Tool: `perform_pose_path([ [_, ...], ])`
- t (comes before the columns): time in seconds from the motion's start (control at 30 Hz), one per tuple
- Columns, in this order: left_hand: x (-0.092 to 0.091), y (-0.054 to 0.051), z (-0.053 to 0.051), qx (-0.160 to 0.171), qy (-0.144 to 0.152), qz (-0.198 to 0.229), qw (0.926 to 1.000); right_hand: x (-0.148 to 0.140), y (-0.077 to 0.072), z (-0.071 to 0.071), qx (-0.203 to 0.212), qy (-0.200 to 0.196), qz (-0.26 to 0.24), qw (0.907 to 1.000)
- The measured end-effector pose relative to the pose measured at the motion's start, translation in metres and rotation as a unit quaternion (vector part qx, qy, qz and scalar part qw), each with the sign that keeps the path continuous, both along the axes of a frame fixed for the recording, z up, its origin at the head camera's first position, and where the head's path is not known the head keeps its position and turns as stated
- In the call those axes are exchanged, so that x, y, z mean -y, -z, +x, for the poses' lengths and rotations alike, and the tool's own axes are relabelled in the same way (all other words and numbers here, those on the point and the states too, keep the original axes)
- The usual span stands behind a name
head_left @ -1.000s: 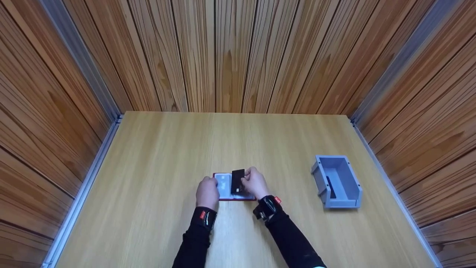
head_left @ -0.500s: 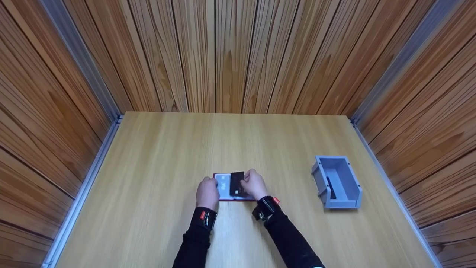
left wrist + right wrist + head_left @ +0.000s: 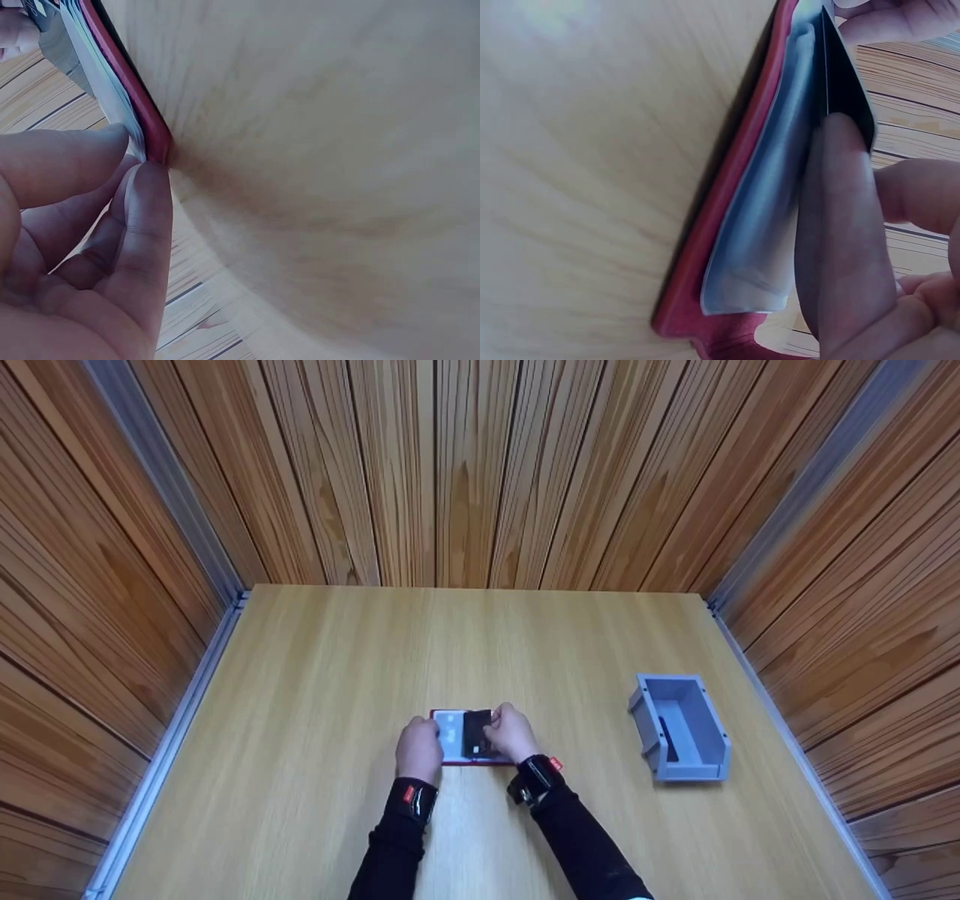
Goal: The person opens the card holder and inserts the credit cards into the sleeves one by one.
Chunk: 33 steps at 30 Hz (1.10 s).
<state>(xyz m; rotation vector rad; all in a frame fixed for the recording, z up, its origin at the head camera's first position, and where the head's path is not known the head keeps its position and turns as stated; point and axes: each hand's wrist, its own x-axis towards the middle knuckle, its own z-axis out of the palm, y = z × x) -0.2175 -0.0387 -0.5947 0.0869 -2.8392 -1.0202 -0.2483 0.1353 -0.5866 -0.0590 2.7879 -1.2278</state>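
A red holder with clear plastic sleeves (image 3: pixel 451 736) lies spread on the table. My left hand (image 3: pixel 419 748) pinches its left edge; in the left wrist view the thumb and fingers (image 3: pixel 148 202) grip the corner of the red cover (image 3: pixel 127 71) and its sleeves. A black card (image 3: pixel 476 733) lies over the right part of the holder, pinched by my right hand (image 3: pixel 513 733). The right wrist view shows the card (image 3: pixel 847 97) between thumb and fingers (image 3: pixel 855 247), beside the clear sleeves (image 3: pixel 761 217). How far the card sits inside a sleeve, I cannot tell.
A grey-blue open bin (image 3: pixel 694 720) stands on the right side of the table, with a thin black item (image 3: pixel 667 738) inside against its left wall. Wooden plank walls (image 3: pixel 465 472) rise behind and on both sides.
The black card has moved slightly down and left over the holder, with my right hand moving a little along with it. My left hand has stayed in place.
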Motion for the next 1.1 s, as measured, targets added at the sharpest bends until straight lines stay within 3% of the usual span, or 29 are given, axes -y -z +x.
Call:
perform_pose_path([
  [0.13, 0.0002, 0.0011, 0.0001, -0.012, 0.0, 0.004, 0.9999, 0.0001, -0.001, -0.0008, 0.005, 0.001, 0.005, 1.0],
  [0.33, 0.0017, 0.0015, 0.0003, -0.045, 0.015, -0.032, 0.9984, 0.0009, -0.0012, -0.002, 0.015, -0.001, 0.004, 0.9999],
  [0.47, 0.0018, 0.0016, 0.0013, -0.051, 0.017, -0.034, 0.998, -0.0003, -0.001, -0.0016, 0.02, -0.005, 0.01, 0.9998],
  [0.63, 0.0013, 0.0012, 0.0016, -0.047, 0.013, -0.024, 0.9985, -0.0007, -0.0006, -0.0016, 0.013, -0.013, 0.016, 0.9997],
  [0.87, 0.0002, 0.0001, 0.0008, -0.017, 0.006, 0.0, 0.9998, 0.0034, -0.0016, -0.002, 0.019, -0.012, 0.005, 0.9997],
  [1.1, 0.0005, -0.0005, 0.0011, -0.017, 0.009, -0.018, 0.9996, 0.0088, -0.0016, -0.0012, 0.021, -0.012, 0.003, 0.9997],
])
